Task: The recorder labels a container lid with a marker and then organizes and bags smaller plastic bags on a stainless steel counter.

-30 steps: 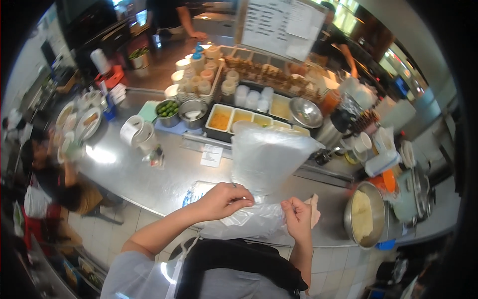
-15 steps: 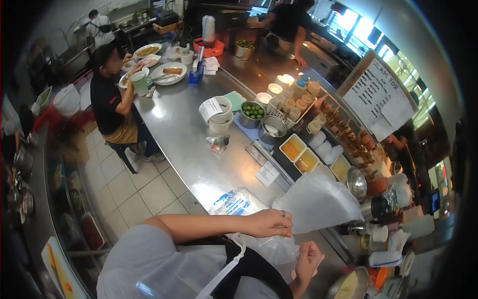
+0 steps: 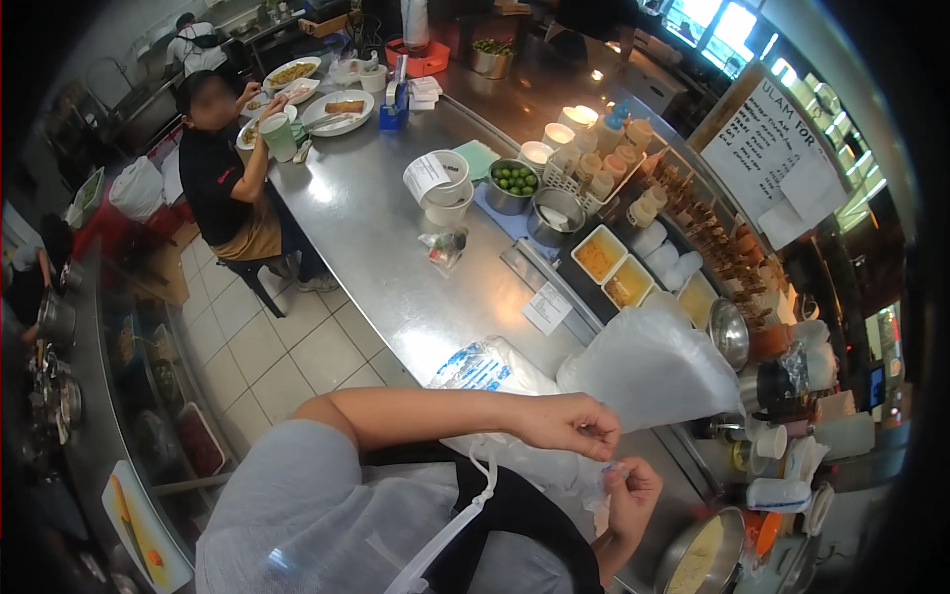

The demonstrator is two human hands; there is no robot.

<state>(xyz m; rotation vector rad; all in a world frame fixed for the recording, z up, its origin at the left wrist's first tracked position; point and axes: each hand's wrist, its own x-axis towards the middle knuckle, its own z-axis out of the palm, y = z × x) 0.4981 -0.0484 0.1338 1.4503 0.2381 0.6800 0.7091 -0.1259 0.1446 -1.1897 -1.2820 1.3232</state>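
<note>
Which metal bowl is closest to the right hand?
The big bowl at the lower right, holding pale yellow food. It's close by the right hand; the other metal bowls stand farther back.

Your left hand [image 3: 572, 426] could pass over the blue-marked package [image 3: 485, 368] along the steel counter [image 3: 475, 307] toward the small packet [image 3: 445, 249], but the puffed plastic bag [image 3: 648, 371] blocks the way to the white trays [image 3: 614, 269], and a metal bowl [image 3: 733, 540] stands near your right hand [image 3: 633, 498].
</note>
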